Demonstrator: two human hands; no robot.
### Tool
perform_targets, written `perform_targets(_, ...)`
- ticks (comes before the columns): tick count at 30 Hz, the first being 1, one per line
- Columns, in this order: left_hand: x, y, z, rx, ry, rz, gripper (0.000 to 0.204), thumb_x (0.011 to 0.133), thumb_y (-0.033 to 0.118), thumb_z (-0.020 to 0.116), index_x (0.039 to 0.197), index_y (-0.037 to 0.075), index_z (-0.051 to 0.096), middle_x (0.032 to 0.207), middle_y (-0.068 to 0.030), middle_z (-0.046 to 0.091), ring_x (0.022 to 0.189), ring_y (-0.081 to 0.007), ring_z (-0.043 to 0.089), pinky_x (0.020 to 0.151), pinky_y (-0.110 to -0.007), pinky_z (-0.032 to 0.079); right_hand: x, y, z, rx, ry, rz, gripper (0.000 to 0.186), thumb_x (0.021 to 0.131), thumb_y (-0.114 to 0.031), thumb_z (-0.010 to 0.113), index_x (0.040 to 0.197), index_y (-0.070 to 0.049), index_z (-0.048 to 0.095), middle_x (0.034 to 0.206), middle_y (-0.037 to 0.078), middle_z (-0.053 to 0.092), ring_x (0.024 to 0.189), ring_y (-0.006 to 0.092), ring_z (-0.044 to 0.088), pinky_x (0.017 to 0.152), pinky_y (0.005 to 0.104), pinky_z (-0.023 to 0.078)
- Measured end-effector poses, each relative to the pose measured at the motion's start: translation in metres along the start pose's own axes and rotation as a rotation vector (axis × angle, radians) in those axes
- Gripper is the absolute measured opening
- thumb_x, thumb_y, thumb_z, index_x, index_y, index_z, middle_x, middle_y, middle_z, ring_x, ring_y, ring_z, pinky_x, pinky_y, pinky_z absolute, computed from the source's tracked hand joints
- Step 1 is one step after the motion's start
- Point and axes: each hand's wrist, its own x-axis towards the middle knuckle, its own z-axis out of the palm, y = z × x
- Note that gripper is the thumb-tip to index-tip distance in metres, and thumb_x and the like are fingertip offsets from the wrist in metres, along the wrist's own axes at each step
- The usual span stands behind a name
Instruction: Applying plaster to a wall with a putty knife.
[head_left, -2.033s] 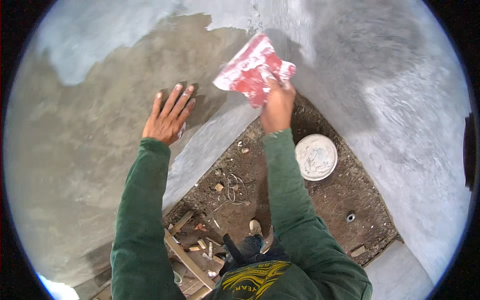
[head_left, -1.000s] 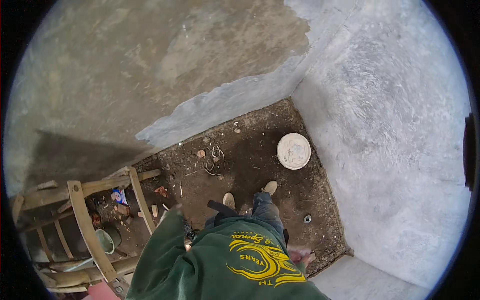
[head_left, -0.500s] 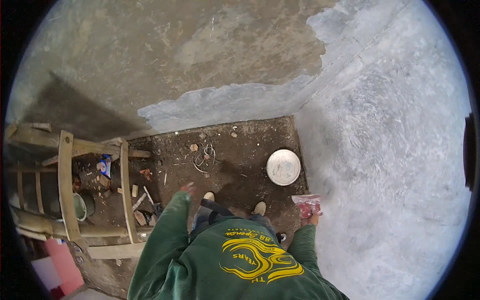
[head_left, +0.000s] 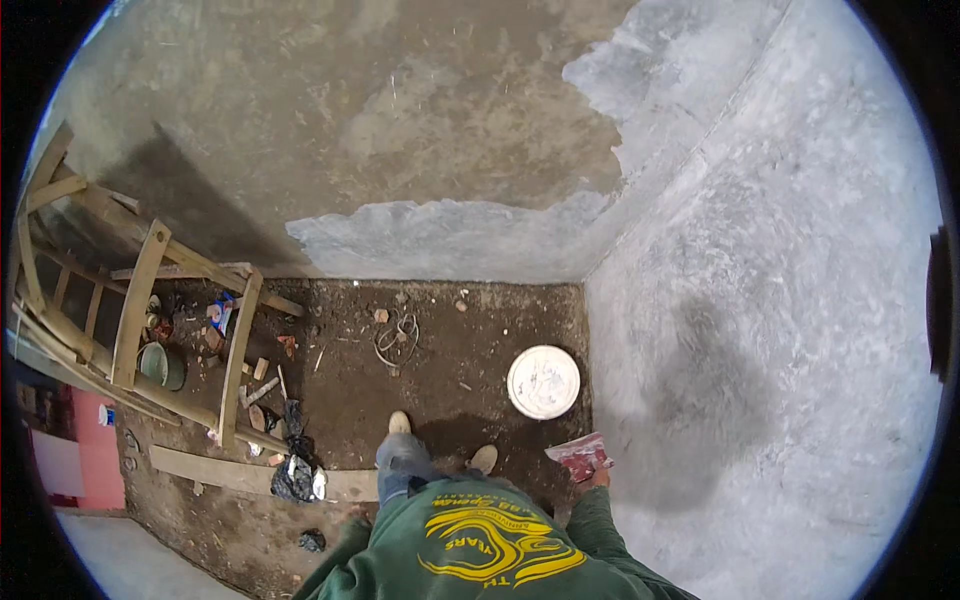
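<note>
In my right hand (head_left: 599, 479) is a red plastering trowel (head_left: 578, 455), its flat blade streaked with pale plaster. The fingers are closed on its back, and the tool is close to the right wall. My left hand (head_left: 353, 524) is low by my left side, beside my green sweatshirt; it is small and dark, and its fingers do not show clearly. A round white bucket (head_left: 543, 382), seen from above with a pale smeared top, stands on the dirt floor near the corner, ahead of the trowel.
Grey plaster coats the right wall (head_left: 790, 330) and part of the brownish far wall (head_left: 440, 110). Wooden scaffolding (head_left: 140, 305) stands at the left, with a greenish bucket (head_left: 161, 367) among rubble. A board (head_left: 215, 470), black plastic (head_left: 293, 478) and coiled wire (head_left: 397, 341) lie on the floor.
My left arm has drawn back from in front of me to my side. The trowel in my right hand sits lower and further left in view, and my view has shifted.
</note>
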Motion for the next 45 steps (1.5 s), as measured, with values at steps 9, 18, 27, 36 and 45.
perform_targets(9,-0.046,0.028,0.053,0.129,0.408,0.056,0.015,0.09,0.026,0.057,0.098,0.013,0.059,0.092,-0.0071,0.06,0.082,-0.0226,0.058,0.07,-0.035,0.048,0.071,0.018,0.098,-0.317,-0.399,0.098,0.033,0.092,-0.017,0.052,0.125,-0.012,0.053,0.117,0.014,0.061,0.102,0.034,0.062,0.079,0.05,0.054)
perform_targets(18,-0.082,0.058,0.113,-1.672,0.496,-0.776,0.006,0.082,0.02,0.068,0.081,0.014,0.065,0.074,-0.0018,0.06,0.059,-0.0142,0.054,0.05,-0.03,0.044,0.024,0.008,0.115,-0.397,-0.421,0.126,0.031,0.099,-0.028,0.044,0.126,-0.015,0.054,0.113,0.01,0.063,0.095,0.0284,0.064,0.07,0.0429,0.054)
perform_targets(27,-0.203,0.015,0.21,-1.238,0.704,-0.735,0.026,0.091,0.018,0.053,0.114,0.007,0.059,0.113,-0.0105,0.063,0.091,-0.0235,0.063,0.075,-0.035,0.053,-0.035,-0.016,0.019,-0.492,-0.254,0.078,0.027,0.091,-0.015,0.056,0.119,-0.012,0.054,0.113,0.008,0.062,0.097,0.0241,0.063,0.071,0.0362,0.054)
perform_targets(36,-0.328,0.004,0.24,-1.597,0.412,-1.41,0.029,0.094,0.023,0.048,0.118,0.009,0.056,0.101,-0.0127,0.064,0.085,-0.0282,0.062,0.068,-0.038,0.051,-0.055,-0.046,-0.1,-0.444,-0.263,0.012,0.035,0.093,-0.016,0.054,0.126,-0.006,0.052,0.123,0.012,0.06,0.11,0.0289,0.06,0.091,0.0446,0.051)
perform_targets(45,-0.254,-0.015,0.213,-2.255,0.635,-1.239,0.04,0.094,0.029,0.042,0.123,0.003,0.05,0.097,-0.0135,0.062,0.082,-0.029,0.06,0.063,-0.043,0.046,-0.067,-0.045,-0.059,-0.347,-0.325,0.044,0.03,0.09,-0.015,0.058,0.119,-0.009,0.059,0.117,0.011,0.063,0.104,0.0264,0.063,0.086,0.0412,0.054)
